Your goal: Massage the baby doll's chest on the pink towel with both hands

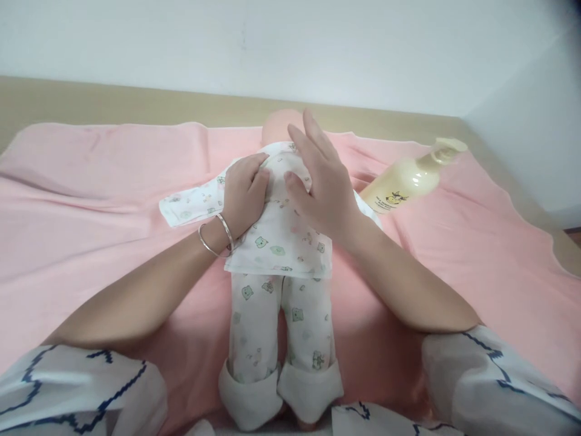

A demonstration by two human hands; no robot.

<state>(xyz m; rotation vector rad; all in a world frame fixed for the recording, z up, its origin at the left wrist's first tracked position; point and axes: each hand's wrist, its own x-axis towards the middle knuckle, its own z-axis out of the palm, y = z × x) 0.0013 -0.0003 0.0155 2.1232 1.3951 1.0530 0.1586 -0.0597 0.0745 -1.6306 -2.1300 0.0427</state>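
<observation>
A baby doll [282, 124] lies stretched out in front of me, its head at the far end and its feet towards me. It wears a white top [285, 233] and white trousers [256, 315] with small green and pink animal prints, the cuffs turned up. Flat on the left side of the doll's upper body rests my left hand [245, 191], open, with silver bangles [218, 236] at the wrist. My right hand [323, 184] is over the other side of the upper body, fingers spread and raised. Whether its palm edge touches the top I cannot tell. The doll's face is out of sight.
A pale yellow pump bottle [403, 181] with a cow picture leans to the right of the doll. Beneath everything spreads a wrinkled pink blanket [113, 181] on a beige surface [113, 100]. A white wall [272, 48] rises behind.
</observation>
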